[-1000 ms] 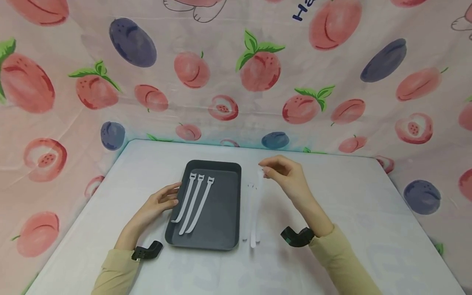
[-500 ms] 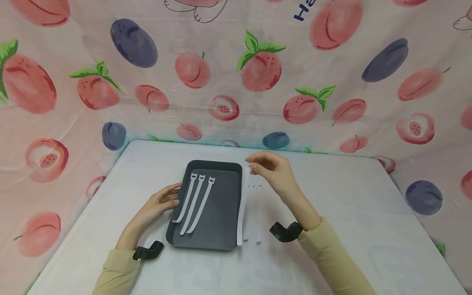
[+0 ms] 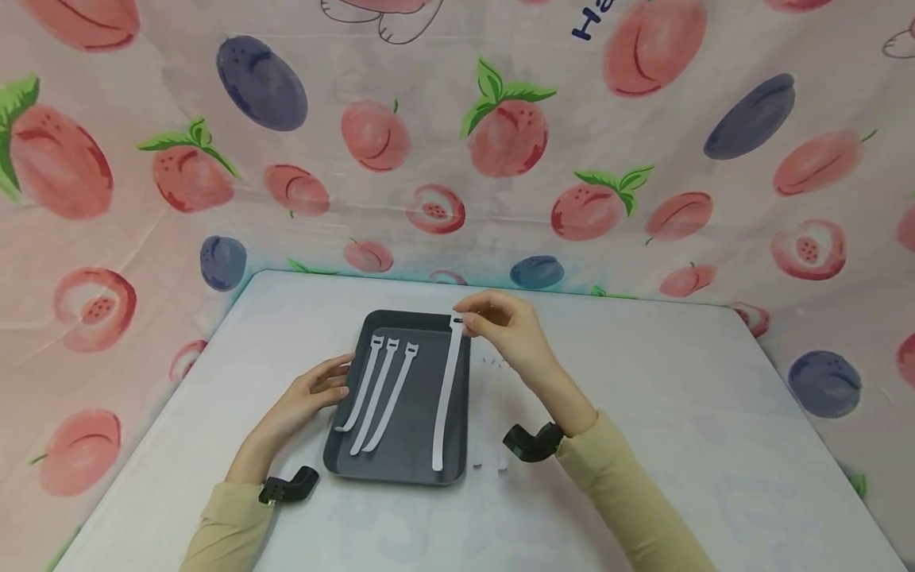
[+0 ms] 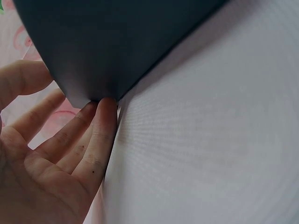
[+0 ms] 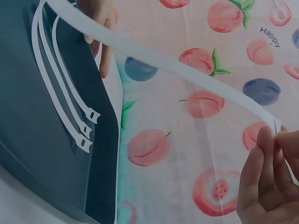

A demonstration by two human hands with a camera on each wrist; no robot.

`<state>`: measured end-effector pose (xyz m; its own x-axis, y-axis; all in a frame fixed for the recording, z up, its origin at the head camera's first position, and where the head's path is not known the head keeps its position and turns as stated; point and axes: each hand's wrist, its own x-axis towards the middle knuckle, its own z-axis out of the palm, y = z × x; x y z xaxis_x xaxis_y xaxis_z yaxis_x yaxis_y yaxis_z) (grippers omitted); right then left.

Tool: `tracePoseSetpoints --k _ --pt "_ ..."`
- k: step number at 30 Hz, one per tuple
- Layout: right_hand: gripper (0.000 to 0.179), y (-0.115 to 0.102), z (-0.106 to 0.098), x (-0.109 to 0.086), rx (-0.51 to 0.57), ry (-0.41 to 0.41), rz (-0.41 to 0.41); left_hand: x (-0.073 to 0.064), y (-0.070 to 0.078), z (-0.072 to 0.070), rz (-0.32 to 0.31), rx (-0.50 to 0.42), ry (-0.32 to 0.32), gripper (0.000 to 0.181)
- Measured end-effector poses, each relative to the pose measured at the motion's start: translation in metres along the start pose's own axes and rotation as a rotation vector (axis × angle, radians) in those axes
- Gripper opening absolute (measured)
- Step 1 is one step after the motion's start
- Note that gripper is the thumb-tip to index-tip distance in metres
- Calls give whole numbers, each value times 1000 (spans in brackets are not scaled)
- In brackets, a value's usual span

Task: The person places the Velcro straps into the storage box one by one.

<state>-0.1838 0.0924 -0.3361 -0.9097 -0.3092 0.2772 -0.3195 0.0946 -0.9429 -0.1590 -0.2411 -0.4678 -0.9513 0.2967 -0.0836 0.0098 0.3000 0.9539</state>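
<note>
My right hand (image 3: 509,327) pinches the slotted head of a white hook-and-loop cable tie (image 3: 447,397) between thumb and fingertips. The strap hangs down over the right part of the dark grey tray (image 3: 422,469); in the right wrist view the held cable tie (image 5: 177,70) curves across the picture. Three white cable ties (image 3: 376,397) lie side by side in the tray's left half, heads toward the far end. With fingers extended, my left hand (image 3: 309,393) touches the tray's left outer wall, and the left wrist view shows the fingertips (image 4: 108,109) against that wall.
Right of the tray, more white ties (image 3: 502,421) lie on the white tabletop (image 3: 643,381), hard to make out against it. A fruit-printed cloth (image 3: 429,143) hangs behind and beside the table. Each wrist wears a black camera mount (image 3: 532,442).
My right hand has moved left with the cable tie, from above the table beside the tray to over the tray's right part. My left hand stays at the tray's left side.
</note>
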Motion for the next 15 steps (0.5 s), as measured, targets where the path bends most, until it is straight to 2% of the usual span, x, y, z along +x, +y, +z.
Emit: tracePoseSetpoints --k 4,15 --pt "18 3 5 3 8 -7 7 0 1 0 -2 3 1 59" --pt "18 15 17 12 51 -14 91 -1 2 0 -2 10 4 58"
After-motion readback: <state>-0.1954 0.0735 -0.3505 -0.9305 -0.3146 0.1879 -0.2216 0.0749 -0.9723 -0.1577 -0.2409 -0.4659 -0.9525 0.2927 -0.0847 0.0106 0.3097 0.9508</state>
